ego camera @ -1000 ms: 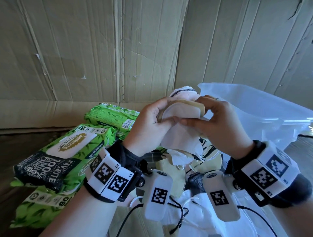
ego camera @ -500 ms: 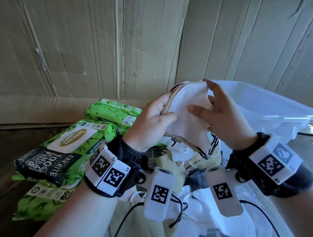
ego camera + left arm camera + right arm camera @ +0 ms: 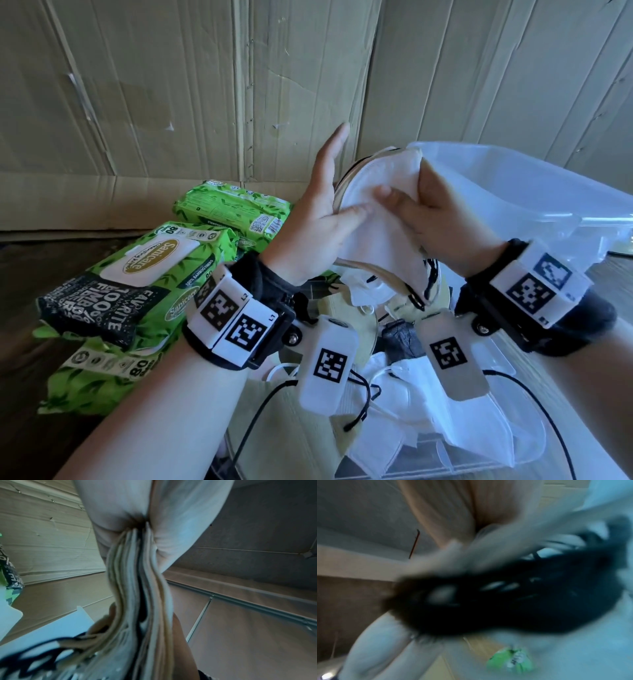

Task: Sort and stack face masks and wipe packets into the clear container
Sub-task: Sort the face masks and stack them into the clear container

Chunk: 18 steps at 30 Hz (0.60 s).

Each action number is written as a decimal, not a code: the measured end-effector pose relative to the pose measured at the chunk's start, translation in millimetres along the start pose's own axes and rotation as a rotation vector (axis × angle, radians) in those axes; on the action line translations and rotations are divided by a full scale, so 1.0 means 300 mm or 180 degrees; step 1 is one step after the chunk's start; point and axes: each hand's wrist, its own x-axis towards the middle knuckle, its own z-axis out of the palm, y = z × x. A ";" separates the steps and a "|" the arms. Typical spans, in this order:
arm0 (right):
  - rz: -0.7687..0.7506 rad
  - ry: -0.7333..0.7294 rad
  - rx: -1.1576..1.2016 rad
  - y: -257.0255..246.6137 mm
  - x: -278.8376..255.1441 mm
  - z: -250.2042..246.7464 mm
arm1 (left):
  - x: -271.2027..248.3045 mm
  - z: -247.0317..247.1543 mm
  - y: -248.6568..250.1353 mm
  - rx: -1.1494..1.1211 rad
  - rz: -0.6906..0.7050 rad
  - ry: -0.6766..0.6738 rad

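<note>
Masks [image 3: 373, 219] upright between both hands, long axis near vertical.

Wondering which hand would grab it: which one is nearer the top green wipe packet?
Left. The left hand is just right of the wipe packet; the right hand is farther right, holding the masks.

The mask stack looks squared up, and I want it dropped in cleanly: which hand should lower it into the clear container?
Right, probably. The right hand pinches the mask stack and sits beside the clear container; the left hand only steadies it, fingers straight.
</note>
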 end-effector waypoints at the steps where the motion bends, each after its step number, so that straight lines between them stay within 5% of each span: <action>1: -0.0016 -0.0036 -0.0231 0.011 0.004 0.002 | 0.003 -0.002 -0.006 0.0047 0.0138 -0.0057; 5: 0.0026 -0.0376 -0.0860 0.047 0.016 -0.026 | -0.001 -0.016 -0.007 0.0288 0.0070 -0.0091; 11: 0.0413 -0.0463 -0.1091 0.131 0.013 -0.057 | 0.022 -0.099 -0.030 0.0786 -0.0496 0.0775; 18: -0.0108 -0.0150 -0.1752 0.140 0.047 -0.015 | 0.026 -0.119 -0.009 0.0946 -0.0623 0.1184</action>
